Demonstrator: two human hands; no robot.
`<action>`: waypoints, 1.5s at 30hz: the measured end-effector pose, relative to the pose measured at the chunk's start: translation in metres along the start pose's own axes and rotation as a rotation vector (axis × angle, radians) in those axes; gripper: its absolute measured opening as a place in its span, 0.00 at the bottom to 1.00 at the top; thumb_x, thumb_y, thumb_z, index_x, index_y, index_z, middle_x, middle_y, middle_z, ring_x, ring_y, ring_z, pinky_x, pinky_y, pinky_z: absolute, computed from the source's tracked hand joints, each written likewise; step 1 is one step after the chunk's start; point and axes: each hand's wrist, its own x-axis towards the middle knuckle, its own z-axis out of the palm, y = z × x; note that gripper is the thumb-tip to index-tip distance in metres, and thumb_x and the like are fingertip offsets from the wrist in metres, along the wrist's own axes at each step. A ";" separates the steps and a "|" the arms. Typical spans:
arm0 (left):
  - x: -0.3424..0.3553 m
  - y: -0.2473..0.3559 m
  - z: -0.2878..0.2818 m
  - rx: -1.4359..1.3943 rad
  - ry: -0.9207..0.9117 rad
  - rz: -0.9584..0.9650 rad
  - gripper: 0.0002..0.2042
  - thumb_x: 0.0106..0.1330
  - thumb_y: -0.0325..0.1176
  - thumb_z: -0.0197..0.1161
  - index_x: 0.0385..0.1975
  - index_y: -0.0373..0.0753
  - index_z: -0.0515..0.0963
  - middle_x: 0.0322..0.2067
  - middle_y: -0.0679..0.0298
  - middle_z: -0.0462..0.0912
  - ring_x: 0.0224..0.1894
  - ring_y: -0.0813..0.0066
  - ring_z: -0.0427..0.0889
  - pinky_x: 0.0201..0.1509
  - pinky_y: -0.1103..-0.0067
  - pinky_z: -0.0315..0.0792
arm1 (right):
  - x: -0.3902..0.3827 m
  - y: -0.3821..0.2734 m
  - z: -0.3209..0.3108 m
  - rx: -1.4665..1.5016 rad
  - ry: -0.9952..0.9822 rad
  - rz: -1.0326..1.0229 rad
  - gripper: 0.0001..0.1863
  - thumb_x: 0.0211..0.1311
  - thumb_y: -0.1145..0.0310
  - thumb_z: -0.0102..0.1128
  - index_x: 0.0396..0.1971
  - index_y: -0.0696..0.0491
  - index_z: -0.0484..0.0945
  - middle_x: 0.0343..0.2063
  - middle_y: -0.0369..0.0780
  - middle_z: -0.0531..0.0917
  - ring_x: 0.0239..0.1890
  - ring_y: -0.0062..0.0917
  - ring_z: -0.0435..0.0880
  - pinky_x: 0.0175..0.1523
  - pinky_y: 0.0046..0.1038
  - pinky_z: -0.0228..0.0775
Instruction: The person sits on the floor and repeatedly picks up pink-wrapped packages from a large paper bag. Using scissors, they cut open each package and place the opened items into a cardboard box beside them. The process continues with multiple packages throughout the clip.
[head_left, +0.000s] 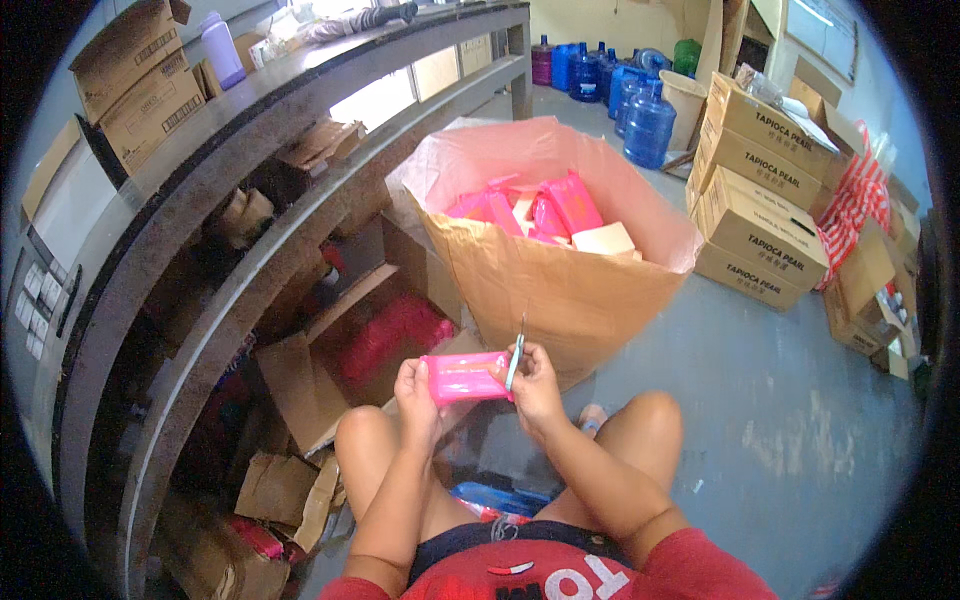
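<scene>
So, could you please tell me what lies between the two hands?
In the head view, a pink plastic-wrapped packet spans the space between the left hand and the right hand, which also holds scissors.

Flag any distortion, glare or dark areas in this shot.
Head view: fisheye bends the bench into an arc, and the corners go black; head view: pale streaks of glare on the pink packet; head view: deep shadow under the bench, hiding detail.

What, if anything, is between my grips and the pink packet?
Nothing visible comes between the left grip and the pink packet: it holds the packet's left end. The scissors, held in the right grip, stand at the packet's right end; that grip reaches past them over the packet.
</scene>
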 end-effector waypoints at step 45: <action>0.024 -0.045 -0.034 0.017 -0.040 -0.245 0.07 0.75 0.35 0.47 0.48 0.43 0.69 0.45 0.69 0.65 0.47 0.75 0.74 0.43 0.71 0.79 | -0.020 0.030 -0.018 -0.436 -0.625 0.622 0.19 0.69 0.51 0.54 0.21 0.46 0.68 0.15 0.28 0.65 0.14 0.13 0.56 0.19 0.19 0.43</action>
